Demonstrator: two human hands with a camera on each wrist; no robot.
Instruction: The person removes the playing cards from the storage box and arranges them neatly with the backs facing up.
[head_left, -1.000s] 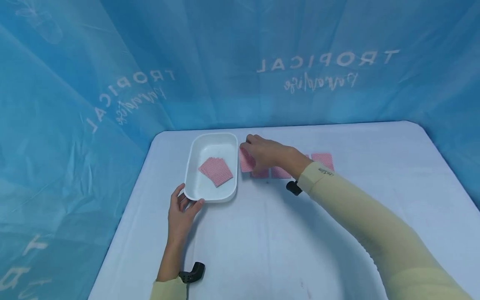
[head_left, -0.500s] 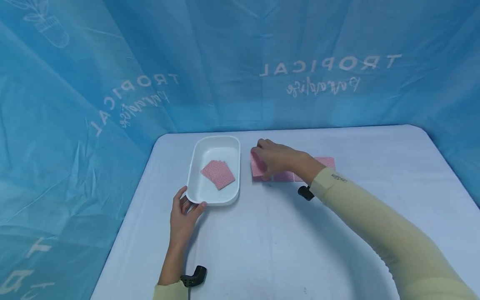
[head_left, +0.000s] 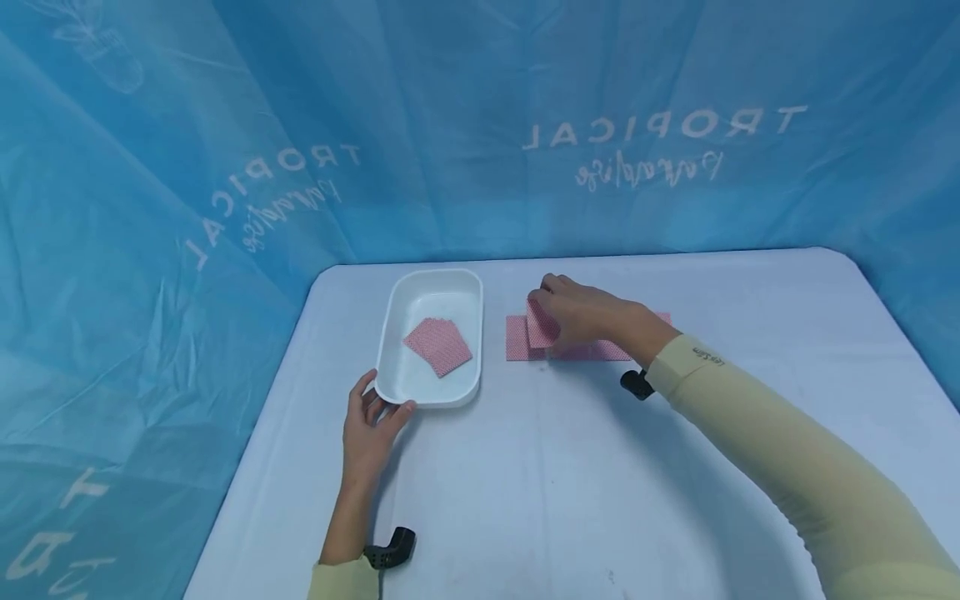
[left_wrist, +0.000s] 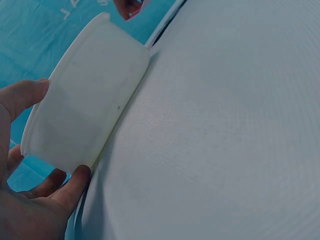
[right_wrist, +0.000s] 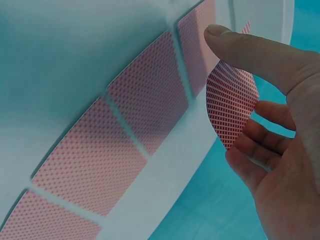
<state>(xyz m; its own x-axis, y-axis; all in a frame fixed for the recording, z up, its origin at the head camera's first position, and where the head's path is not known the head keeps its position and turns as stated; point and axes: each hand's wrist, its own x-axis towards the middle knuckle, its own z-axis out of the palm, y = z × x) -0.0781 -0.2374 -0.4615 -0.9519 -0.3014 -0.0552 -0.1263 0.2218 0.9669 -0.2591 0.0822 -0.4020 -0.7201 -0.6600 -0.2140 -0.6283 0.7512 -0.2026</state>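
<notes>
Seemingly mid-dealing, your right hand (head_left: 585, 315) pinches a card (right_wrist: 230, 107).
Left hand (head_left: 369, 437) grips the tub (head_left: 438, 393); a flat release seems needed.

2 arms (head_left: 765, 446) reach forward, the right slanting inward. The right hand (head_left: 576, 312) pinches, thumb (right_wrist: 250, 50) opposite bent fingers (right_wrist: 245, 167); the left hand (head_left: 368, 433) grips, thumb and fingers spread.

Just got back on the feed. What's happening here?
A person's right hand pinches a bowed, red-patterned card over a row of similar cards lying pattern side up on the white table. The left hand holds the white tray at its near left corner. Inside the tray lies a fanned group of cards.
</notes>
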